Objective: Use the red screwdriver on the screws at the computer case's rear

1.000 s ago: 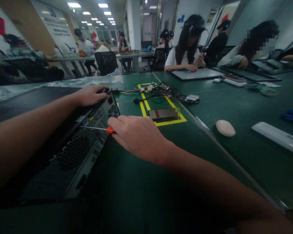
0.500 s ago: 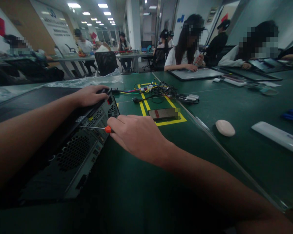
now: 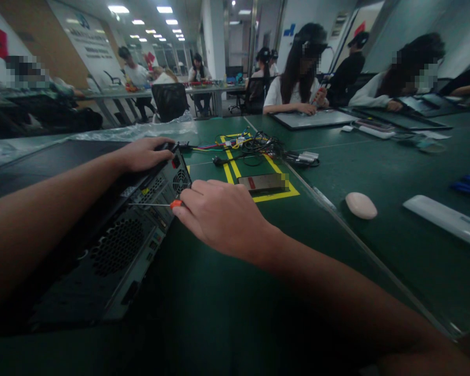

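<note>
A black desktop computer case (image 3: 117, 292) stands at the left, its metal back panel with round fan holes and ports facing me. My left hand (image 3: 147, 154) rests over the case's far upper corner, thumb and fingers gripping its edge. My right hand (image 3: 223, 219) is closed around the orange handle of a screwdriver (image 3: 175, 204), most of which the fingers hide. The thin shaft points left, and its tip meets the back panel near the upper edge, below a small yellow sticker (image 3: 145, 191). The screw itself is too small to make out.
Beyond the case lies a tangle of black cables (image 3: 262, 143). A flat box (image 3: 264, 182) lies inside yellow tape marks (image 3: 276, 197). Rightward are a pale mouse (image 3: 361, 205) and a long white object (image 3: 446, 219). People work across the green table (image 3: 227, 318); plastic wrap (image 3: 141, 128) lies behind.
My right hand has turned slightly around the screwdriver handle and shifted a little upward. The screwdriver tip stays at the same place on the panel; my left hand has not moved.
</note>
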Available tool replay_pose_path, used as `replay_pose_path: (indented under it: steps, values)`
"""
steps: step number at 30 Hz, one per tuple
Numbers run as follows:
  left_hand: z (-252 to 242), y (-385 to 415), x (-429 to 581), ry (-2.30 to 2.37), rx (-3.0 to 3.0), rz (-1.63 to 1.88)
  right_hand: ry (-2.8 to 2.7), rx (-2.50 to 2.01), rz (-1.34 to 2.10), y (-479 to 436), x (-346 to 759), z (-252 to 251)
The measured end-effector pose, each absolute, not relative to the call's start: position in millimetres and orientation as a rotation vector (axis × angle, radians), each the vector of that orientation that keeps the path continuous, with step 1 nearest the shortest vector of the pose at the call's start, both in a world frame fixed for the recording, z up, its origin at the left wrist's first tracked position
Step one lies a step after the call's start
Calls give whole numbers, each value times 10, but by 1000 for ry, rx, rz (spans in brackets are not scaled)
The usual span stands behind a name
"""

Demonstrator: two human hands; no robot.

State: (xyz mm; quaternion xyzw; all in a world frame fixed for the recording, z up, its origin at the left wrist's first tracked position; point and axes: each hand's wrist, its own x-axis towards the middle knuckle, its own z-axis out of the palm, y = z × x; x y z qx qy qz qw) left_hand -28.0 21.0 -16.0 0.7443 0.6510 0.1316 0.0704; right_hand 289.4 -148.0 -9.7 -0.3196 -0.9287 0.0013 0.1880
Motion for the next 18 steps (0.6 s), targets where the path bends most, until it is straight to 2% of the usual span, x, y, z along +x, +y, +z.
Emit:
replay_pose_path:
  steps: [18]
  values:
    - [-176,256,-335,1959,2247,423,-2676,-919,-87,-1389,2919,-139]
